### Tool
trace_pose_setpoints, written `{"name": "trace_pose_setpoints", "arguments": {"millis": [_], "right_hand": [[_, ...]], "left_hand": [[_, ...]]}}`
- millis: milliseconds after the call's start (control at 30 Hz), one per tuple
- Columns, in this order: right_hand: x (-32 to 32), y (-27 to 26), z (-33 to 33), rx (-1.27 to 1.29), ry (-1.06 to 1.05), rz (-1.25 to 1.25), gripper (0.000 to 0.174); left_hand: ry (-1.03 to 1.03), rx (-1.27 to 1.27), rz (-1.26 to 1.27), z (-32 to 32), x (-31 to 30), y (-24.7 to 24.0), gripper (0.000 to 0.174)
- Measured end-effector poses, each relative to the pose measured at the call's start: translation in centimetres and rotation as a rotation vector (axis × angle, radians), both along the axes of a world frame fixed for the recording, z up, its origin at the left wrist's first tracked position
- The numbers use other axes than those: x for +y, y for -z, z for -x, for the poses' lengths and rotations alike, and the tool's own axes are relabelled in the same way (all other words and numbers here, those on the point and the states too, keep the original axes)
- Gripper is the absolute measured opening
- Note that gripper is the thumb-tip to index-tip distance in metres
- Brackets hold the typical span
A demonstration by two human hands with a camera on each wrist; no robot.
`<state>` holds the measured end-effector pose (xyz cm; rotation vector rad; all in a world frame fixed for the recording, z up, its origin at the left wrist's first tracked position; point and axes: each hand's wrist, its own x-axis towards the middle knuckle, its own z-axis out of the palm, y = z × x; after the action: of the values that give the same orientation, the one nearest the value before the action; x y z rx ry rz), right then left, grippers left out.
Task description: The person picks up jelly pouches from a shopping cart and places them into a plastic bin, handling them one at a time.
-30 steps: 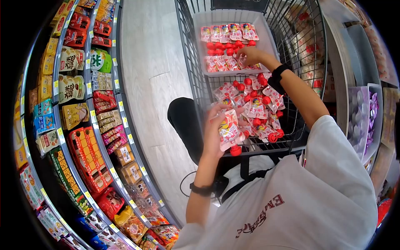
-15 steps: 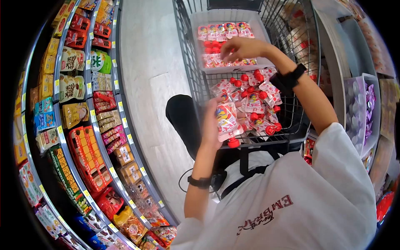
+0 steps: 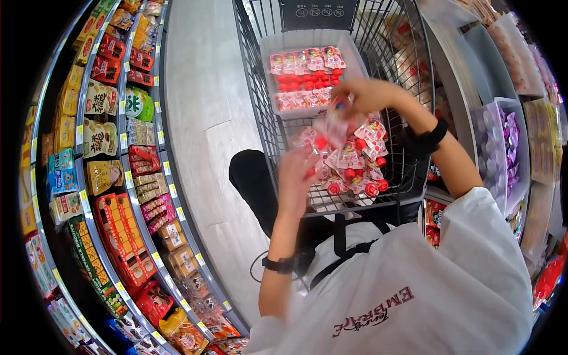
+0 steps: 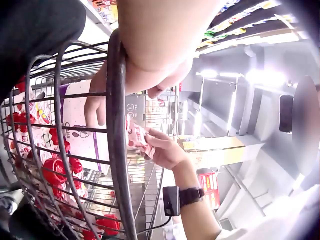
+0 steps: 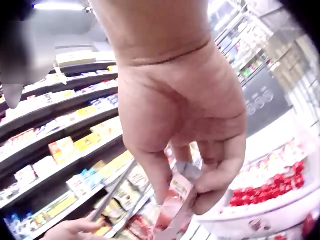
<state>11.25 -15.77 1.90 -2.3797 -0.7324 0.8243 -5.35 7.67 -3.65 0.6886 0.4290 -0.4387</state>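
My right hand (image 3: 370,97) pinches a pink-and-white spout pouch (image 5: 175,205) between thumb and fingers, over the near side of the cart. Both are blurred in the head view. Lower and to the left, my left hand (image 3: 294,183) hangs over the near pouches with its fingers extended; in the left wrist view the fingers (image 4: 95,107) point down, and no pouch shows in them. Under both hands lies a loose pile of red-capped pouches (image 3: 355,160). A translucent white bin (image 3: 296,113) beyond it holds two rows of the same pouches, caps facing inward.
The wire shopping cart (image 3: 427,118) encloses the bin and the pile. Snack shelves (image 3: 163,195) line the left, across a grey floor (image 3: 204,160). On the right stand shelves with clear bins, one with purple packets (image 3: 512,142). A dark-clothed knee (image 3: 251,183) touches the cart's left side.
My right hand has drawn back from above the bin toward my left hand and now holds a pouch. The pouch in my left hand is gone from it, and that hand has tilted over the pile.
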Motion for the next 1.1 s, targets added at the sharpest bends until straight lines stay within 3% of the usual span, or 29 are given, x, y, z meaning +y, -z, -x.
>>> {"name": "trace_pose_setpoints", "arguments": {"millis": [100, 133, 200, 233, 300, 367, 433, 467, 500, 567, 600, 633, 700, 767, 833, 900, 933, 1000, 1033, 1100], "right_hand": [[-2.2, 0.1, -2.8, 0.168, 0.659, 0.086, 0.045], [-2.5, 1.2, -3.6, 0.164, 0.660, 0.084, 0.045], [-2.9, 6.3, -4.8, 0.000, 0.938, 0.070, 0.044], [-3.6, 9.6, -5.8, 0.004, 0.936, 0.067, 0.044], [-5.0, 16.8, -7.6, -0.284, 0.753, 0.154, 0.043], [-4.7, 20.8, -8.0, -0.373, 0.794, 0.245, 0.034], [-4.2, 21.6, -7.7, -0.287, 0.459, 0.552, 0.027], [-4.0, 21.8, -7.7, -0.284, 0.459, 0.547, 0.027], [-3.2, 20.8, -7.4, -0.266, 0.325, 0.581, 0.025], [-2.2, 19.6, -6.2, -0.216, 0.053, 0.639, 0.026], [-2.4, 21.5, -6.4, -0.220, 0.183, 0.639, 0.028], [-1.7, 19.8, -5.5, -0.209, 0.187, 0.638, 0.028], [-0.5, 16.4, -4.4, -0.249, 0.342, 0.703, 0.029], [-1.2, 17.7, -5.3, -0.271, 0.300, 0.658, 0.029], [-0.1, 13.0, -5.1, -0.383, 0.269, 0.500, 0.023], [1.7, 4.8, -4.0, 0.168, 0.281, 0.481, 0.031], [1.7, 2.3, -2.3, 0.425, 0.252, 0.349, 0.047], [2.0, -0.9, 1.4, 0.712, -0.041, 0.374, 0.060], [1.9, -1.8, 3.7, 0.721, -0.131, 0.437, 0.070], [1.7, -1.9, 7.6, 0.643, -0.367, 0.683, 0.084]], "left_hand": [[0.077, -0.089, -0.224, -0.3, -0.2, -0.8, 0.030], [0.097, -0.073, -0.203, -0.3, -0.1, -0.7, 0.028], [0.119, -0.054, -0.187, -0.4, 0.0, -0.3, 0.027], [0.152, -0.093, -0.259, -0.4, 0.0, 0.0, 0.025], [0.184, -0.122, -0.338, -0.2, -0.1, 0.9, 0.024], [0.393, -0.384, -0.549, 0.0, -0.4, 1.7, 0.028], [0.463, -0.338, -0.597, 0.4, -0.9, 1.1, 0.033], [0.556, -0.575, -0.726, 0.4, -1.0, 1.6, 0.036], [0.647, -0.815, -0.848, 0.5, -1.2, 2.0, 0.039], [0.658, -0.824, -0.826, 0.7, -1.5, 2.2, 0.038], [0.817, -0.809, -0.798, 0.5, -1.6, 2.3, 0.036], [0.977, -0.791, -0.765, 0.4, -1.6, 2.0, 0.034], [0.980, -0.808, -0.857, 0.7, -1.7, 1.5, 0.032], [0.922, -0.820, -0.953, 0.9, -1.7, 1.6, 0.032], [0.951, -0.796, -1.004, 1.1, -1.8, 2.4, 0.031], [0.977, -0.778, -1.045, 1.2, -2.1, 3.2, 0.031], [0.991, -0.795, -1.065, 1.3, -2.1, 3.6, 0.033], [1.016, -0.768, -1.063, 1.2, -2.2, 3.9, 0.030], [1.021, -0.780, -1.054, 1.3, -2.2, 4.3, 0.030], [0.832, -0.893, -1.203, 1.4, -2.3, 5.1, 0.026]]}}
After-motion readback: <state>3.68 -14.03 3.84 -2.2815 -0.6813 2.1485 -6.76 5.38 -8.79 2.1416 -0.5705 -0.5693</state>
